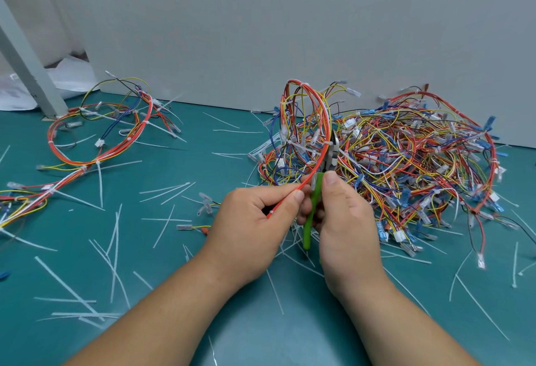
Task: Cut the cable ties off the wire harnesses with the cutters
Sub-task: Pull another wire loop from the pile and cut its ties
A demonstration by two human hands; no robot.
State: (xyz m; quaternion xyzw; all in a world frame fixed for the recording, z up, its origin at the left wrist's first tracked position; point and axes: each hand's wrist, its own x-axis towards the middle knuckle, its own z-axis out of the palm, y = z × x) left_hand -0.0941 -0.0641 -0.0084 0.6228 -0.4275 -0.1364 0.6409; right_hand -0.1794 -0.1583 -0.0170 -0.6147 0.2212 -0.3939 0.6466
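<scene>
Cable ties, where are they on your feed? That's the desk asking.

Operator: Cut ones lie scattered all over the teal mat. Far left I've got 1 wire harness spread flat, white ties on it, well apart from the hands.

Desk: And the hands?

Operator: Centre frame. My view has the left hand pinching a red lead of the raised harness loop between thumb and forefinger, with the other fingers curled under. A white tie sits at the top of that loop. Just beside it, the green-handled cutters stand upright, nose against the loop's right side. I can't tell if the blades are on a tie.

Desk: Right hand?

Operator: The right hand is wrapped round the handles, thumb up top. Behind and to the right is the big tangled pile against the grey wall.
</scene>
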